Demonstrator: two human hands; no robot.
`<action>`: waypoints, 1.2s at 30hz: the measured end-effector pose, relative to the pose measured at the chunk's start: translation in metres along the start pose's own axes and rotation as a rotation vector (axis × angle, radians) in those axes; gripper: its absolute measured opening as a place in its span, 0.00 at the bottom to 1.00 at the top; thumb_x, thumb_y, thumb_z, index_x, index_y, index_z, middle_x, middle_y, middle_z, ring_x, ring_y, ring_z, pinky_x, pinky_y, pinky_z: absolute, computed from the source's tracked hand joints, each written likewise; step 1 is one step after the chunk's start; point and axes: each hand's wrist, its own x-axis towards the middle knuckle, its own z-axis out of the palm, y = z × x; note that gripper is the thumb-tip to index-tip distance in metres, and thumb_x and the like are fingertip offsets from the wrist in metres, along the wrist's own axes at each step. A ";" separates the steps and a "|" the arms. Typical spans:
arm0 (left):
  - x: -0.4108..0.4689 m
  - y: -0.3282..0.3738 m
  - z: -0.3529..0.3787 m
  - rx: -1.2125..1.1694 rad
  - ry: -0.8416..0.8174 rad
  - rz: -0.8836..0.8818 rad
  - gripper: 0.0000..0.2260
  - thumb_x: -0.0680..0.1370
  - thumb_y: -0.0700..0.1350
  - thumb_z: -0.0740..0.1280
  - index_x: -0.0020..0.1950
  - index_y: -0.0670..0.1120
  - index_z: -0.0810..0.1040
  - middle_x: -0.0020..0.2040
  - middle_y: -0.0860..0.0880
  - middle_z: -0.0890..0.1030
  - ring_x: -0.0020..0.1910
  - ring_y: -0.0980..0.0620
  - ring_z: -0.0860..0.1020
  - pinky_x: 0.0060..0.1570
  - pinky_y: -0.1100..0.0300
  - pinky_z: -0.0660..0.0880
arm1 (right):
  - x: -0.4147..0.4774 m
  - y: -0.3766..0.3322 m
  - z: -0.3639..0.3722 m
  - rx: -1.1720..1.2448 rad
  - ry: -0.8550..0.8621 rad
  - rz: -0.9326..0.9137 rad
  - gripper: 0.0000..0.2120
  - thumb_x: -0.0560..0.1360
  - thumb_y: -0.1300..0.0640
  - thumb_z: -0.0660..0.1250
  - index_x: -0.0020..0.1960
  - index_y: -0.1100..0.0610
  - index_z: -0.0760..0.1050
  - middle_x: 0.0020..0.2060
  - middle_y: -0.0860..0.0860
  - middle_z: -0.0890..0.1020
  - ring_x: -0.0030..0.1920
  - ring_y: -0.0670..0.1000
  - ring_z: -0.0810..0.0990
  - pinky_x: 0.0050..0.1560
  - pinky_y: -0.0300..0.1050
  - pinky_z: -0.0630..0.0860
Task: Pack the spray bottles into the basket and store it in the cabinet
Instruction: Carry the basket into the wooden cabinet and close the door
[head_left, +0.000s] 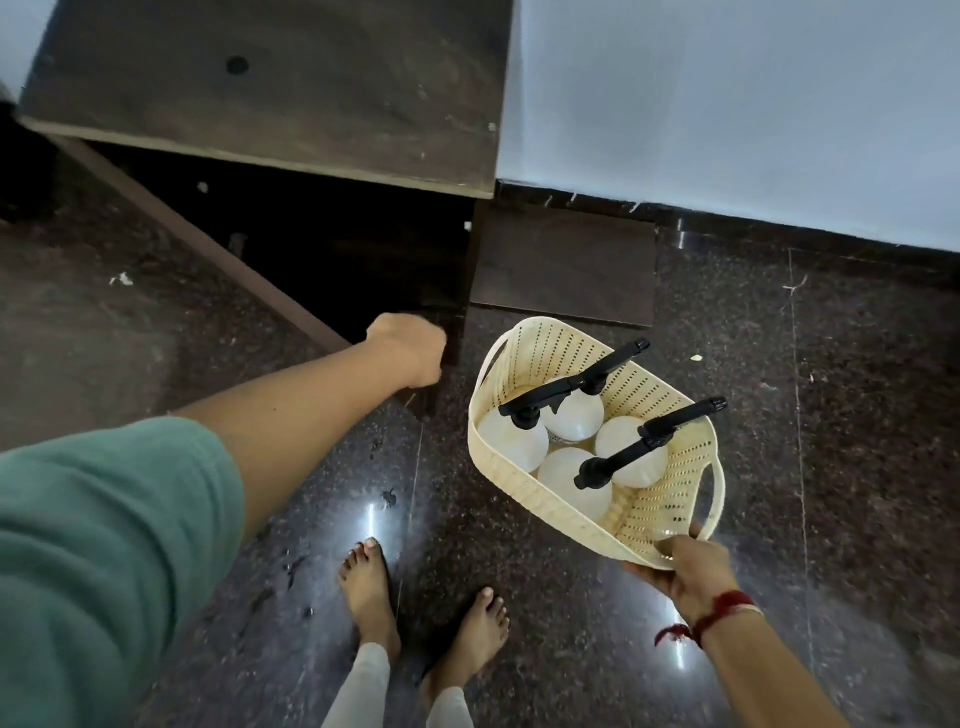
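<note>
A: Where do things stand?

B: The cabinet (270, 104) is at far left, its dark opening below. The left hand (410, 353) is clenched on the door (447, 332) edge. At right the right hand (685, 571) grips the near rim of the basket (524, 483), which hangs above the floor (857, 415) with four spray bottles (574, 415) inside.

A: Advice?

B: Swing the door wide first, and keep the basket level going in.

You will find no readable text, label, brand, number or sign anywhere in this view. The four white spray bottles (574, 441) in the cream basket (524, 483) show plain tops and black heads, and the dark wooden cabinet (270, 98) carries no marking.
</note>
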 end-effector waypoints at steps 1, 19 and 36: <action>-0.005 -0.005 0.006 -0.048 -0.066 -0.036 0.09 0.77 0.47 0.63 0.53 0.45 0.78 0.46 0.48 0.78 0.50 0.45 0.79 0.38 0.56 0.72 | -0.001 -0.001 0.006 -0.016 0.004 -0.007 0.18 0.77 0.75 0.53 0.65 0.66 0.68 0.53 0.64 0.77 0.46 0.65 0.79 0.33 0.60 0.82; -0.056 -0.067 0.122 -0.701 -0.378 -0.489 0.18 0.83 0.44 0.55 0.72 0.41 0.67 0.68 0.45 0.72 0.69 0.46 0.69 0.67 0.55 0.66 | -0.025 -0.007 0.175 -0.322 -0.149 -0.103 0.18 0.78 0.74 0.52 0.63 0.62 0.70 0.58 0.63 0.77 0.54 0.65 0.78 0.21 0.53 0.79; -0.029 -0.166 0.165 -1.051 0.187 -0.783 0.23 0.82 0.56 0.53 0.63 0.38 0.72 0.60 0.37 0.77 0.58 0.36 0.76 0.49 0.51 0.73 | -0.005 -0.027 0.308 -0.451 -0.189 -0.169 0.12 0.79 0.71 0.53 0.58 0.63 0.71 0.47 0.59 0.80 0.38 0.57 0.81 0.22 0.50 0.80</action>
